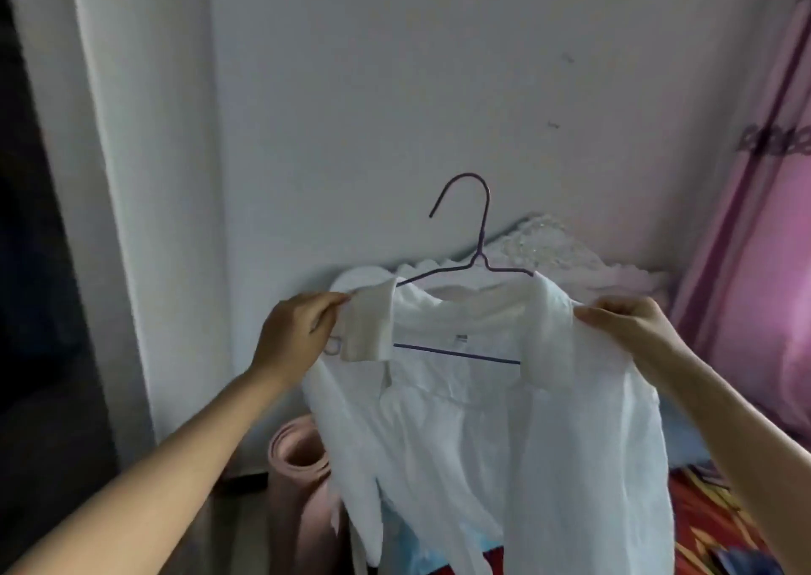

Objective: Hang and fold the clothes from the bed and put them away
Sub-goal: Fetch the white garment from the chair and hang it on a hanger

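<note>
Forearms: both are stretched forward from the lower corners of the view, bare, reaching up to a raised garment.
Left hand: it is closed on the left shoulder of the white shirt, the collar edge pinched between thumb and fingers; the hanger's left end appears to be caught in the same grip.
Right hand: it is clamped on the right shoulder of the shirt, fingers curled over the cloth.
Shirt: it is held up in the air before the pale wall, open at the front, its lower part hanging loose above the bed.
Hanger: a thin purple wire one sits inside the shirt, hook upright and free above the collar, bottom bar seen across the neck opening.
Surroundings: a rolled pink mat stands below left; a pink curtain hangs at the right.
Step in hand: the shoulders are apparently being seated on the hanger.
Next move: the collar probably needs squaring, then the hook must be taken and carried to a rail, which is not in view.
</note>
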